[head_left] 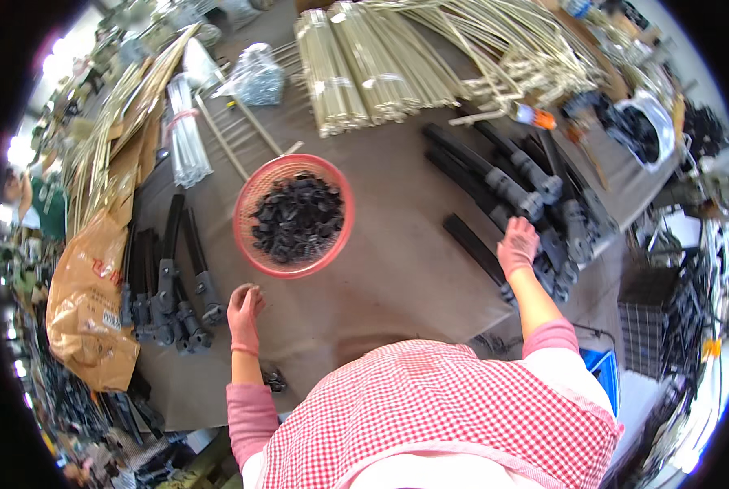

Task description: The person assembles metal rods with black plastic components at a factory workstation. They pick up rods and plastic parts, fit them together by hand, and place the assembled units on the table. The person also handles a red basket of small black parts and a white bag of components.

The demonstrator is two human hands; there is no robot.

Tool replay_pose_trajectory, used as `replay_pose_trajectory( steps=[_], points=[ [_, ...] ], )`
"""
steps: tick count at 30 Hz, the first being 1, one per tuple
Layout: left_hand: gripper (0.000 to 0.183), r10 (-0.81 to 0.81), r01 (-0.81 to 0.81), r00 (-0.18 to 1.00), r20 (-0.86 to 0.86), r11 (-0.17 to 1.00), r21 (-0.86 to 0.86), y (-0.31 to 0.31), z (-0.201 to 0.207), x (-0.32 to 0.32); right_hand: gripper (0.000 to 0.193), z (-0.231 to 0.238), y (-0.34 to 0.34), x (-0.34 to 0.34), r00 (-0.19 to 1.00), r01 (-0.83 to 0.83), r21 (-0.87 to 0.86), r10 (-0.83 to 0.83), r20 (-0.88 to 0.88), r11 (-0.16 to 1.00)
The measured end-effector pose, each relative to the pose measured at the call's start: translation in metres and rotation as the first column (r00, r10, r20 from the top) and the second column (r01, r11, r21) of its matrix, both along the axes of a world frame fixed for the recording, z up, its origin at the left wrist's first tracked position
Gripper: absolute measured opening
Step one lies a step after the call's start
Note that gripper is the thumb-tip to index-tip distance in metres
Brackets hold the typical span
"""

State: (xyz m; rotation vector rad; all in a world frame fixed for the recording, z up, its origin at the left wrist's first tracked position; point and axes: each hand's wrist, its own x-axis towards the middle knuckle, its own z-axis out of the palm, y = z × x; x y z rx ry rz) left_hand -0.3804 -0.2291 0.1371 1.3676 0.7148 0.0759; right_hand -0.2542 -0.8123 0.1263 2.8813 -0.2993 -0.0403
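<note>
My right hand [517, 246], in a pink glove, reaches over a pile of black tubes with grey fittings [511, 191] on the table's right side. Its fingers are stretched out over the pile's near edge, with no tube visibly gripped. A single black tube [474, 244] lies just left of that hand. My left hand [244, 318], gloved too, hovers over the table below a red plastic basket [344, 236]. Its fingers are curled together, and anything in them is too small to make out. Small black plastic pieces [299, 216] fill much of the basket.
More black tubes with grey fittings [169, 297] lie at the left, beside an orange-brown plastic bag [91, 301]. Bundles of pale rods [364, 73] stretch across the back. An orange-capped bottle [535, 116] lies at the back right. A blue bin [602, 375] stands beside my right elbow.
</note>
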Motion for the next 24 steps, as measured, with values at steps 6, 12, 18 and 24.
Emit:
replay_pose_trajectory(
  steps=[6,12,18,24],
  points=[
    [0.016,-0.066,0.067,0.998,0.011,0.997,-0.028,-0.067,0.016,-0.075,0.045,0.013,-0.028,-0.002,0.846,-0.454,0.111,0.389,0.364,0.884],
    [0.015,0.149,-0.149,0.989,-0.011,0.982,-0.116,-0.111,0.048,-0.134,0.065,0.005,-0.033,0.091,0.982,-0.115,0.331,0.158,-0.104,0.936],
    [0.019,0.123,-0.120,0.985,0.120,0.992,-0.036,-0.156,0.061,-0.175,0.030,-0.001,-0.020,0.111,0.978,-0.104,0.790,0.207,-0.030,0.604],
    [0.032,0.094,-0.044,0.958,0.271,0.981,-0.188,-0.195,0.077,-0.175,0.051,0.073,0.122,0.002,0.630,0.358,0.907,0.774,-0.060,-0.221]
  ],
)
